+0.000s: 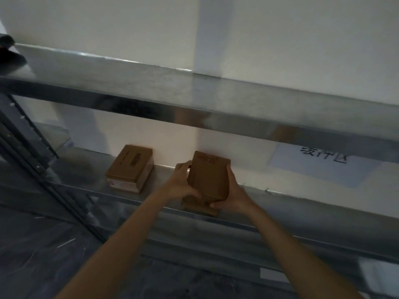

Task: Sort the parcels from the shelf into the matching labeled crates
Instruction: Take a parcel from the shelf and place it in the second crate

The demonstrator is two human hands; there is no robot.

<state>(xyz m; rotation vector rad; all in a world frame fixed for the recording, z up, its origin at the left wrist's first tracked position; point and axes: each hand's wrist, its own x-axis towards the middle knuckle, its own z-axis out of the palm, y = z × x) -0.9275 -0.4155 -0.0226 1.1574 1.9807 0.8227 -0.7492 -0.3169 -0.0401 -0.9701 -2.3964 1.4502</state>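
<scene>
A brown cardboard parcel (209,175) is gripped between both my hands over the middle metal shelf (280,203). My left hand (181,184) clasps its left side and my right hand (234,195) holds its right side and lower corner. Under it, another brown parcel (200,207) lies on the shelf, mostly hidden. A second stack of brown parcels (129,168) with printed labels rests further left on the same shelf, against the wall. No crates are in sight.
A wide metal upper shelf (194,98) crosses the view above my hands. A dark shelf upright (28,143) runs down the left. A white sheet with dark characters (323,162) hangs on the wall to the right. Grey floor lies below.
</scene>
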